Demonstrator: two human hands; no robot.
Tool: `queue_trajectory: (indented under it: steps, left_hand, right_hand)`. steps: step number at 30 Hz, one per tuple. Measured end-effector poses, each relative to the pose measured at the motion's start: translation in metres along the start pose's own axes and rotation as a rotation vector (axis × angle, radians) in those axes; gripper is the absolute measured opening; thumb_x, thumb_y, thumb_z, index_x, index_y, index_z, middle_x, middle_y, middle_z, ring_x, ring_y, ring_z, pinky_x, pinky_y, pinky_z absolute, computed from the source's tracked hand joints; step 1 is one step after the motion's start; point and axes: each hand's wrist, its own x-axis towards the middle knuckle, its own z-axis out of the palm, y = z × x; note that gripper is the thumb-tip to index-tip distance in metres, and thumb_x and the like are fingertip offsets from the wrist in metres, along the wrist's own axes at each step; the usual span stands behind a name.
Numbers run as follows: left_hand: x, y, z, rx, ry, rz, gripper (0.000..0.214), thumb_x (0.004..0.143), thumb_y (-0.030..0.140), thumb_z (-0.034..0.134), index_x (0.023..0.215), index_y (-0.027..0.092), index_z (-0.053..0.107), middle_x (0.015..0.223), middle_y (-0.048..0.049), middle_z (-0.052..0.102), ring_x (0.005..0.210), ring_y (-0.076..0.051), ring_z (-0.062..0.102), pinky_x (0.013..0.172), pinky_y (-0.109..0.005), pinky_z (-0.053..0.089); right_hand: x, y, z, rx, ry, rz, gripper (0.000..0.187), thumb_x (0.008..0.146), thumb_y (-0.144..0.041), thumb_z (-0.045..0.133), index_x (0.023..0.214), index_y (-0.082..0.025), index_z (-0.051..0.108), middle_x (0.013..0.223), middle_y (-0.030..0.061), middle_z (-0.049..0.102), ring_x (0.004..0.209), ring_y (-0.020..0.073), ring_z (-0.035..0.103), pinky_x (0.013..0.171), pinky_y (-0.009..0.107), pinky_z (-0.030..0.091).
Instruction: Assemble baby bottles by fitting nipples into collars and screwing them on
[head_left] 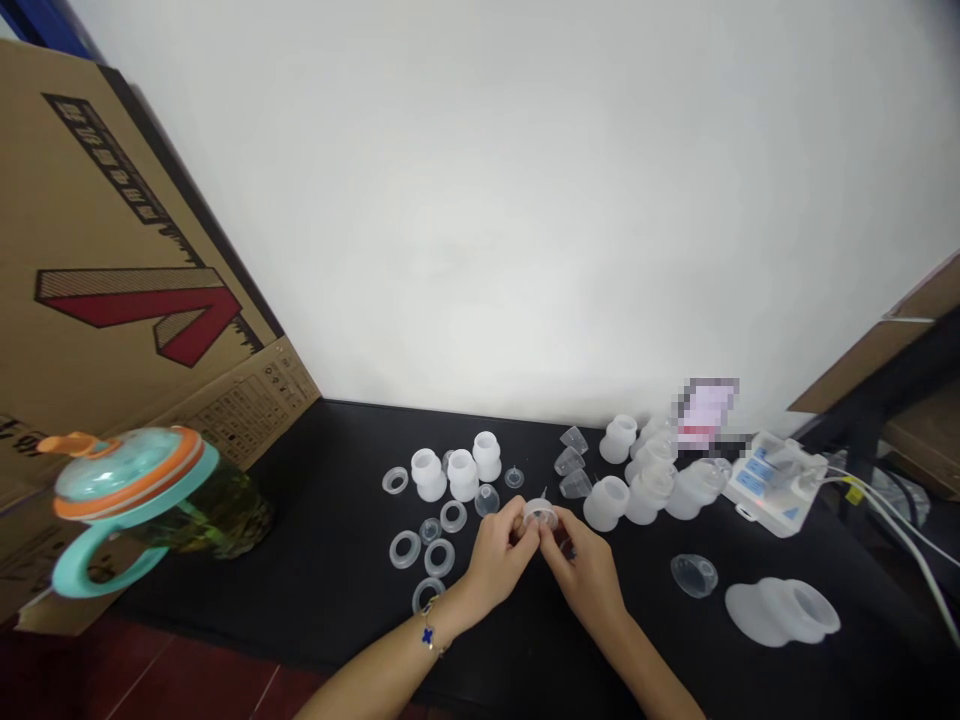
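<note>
My left hand and my right hand meet over the black table, fingers pinched from both sides on a white bottle collar ring. A thin clear tip stands up from the ring, perhaps a teat; the fingers cover the lower part. Left of my hands lie several loose collar rings, a small clear teat and a clear dome cap. Behind them stand three white bottle bodies. To the right of my hands are several frosted bottles and clear caps.
A teal-lidded jug stands at the left before a large cardboard box. On the right are a white plastic case with cables, a clear cap and a bottle lying on its side. A white wall closes off the back.
</note>
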Motion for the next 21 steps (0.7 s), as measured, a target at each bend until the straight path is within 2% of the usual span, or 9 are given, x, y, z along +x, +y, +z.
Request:
queue_trajectory:
  steps: [10,21]
  left_hand:
    - [-0.0003,-0.0015,0.0009,-0.008,0.002,-0.005,0.032,0.095,0.034,0.050,0.069,0.022,0.035,0.059,0.0077,0.033,0.054,-0.010,0.030,0.052,-0.025,0.022]
    - [-0.0005,-0.0012,0.0013,0.004,0.007,0.000,0.032,0.095,0.034,0.049,0.069,0.022,0.036,0.058,0.0075,0.035,0.054,-0.011,0.031,0.052,-0.025,0.023]
  right_hand:
    - [-0.0009,0.0005,-0.0002,-0.020,-0.006,-0.001,0.027,0.099,-0.040,0.048,0.095,-0.023,0.068,0.072,0.0003,0.071,0.058,0.0162,0.063,0.055,0.024,0.047]
    - [-0.0013,0.0033,0.0016,-0.057,0.015,-0.023,0.028,0.099,-0.041,0.049,0.098,-0.022,0.069,0.073,0.0010,0.071,0.060,0.0163,0.064,0.055,0.024,0.048]
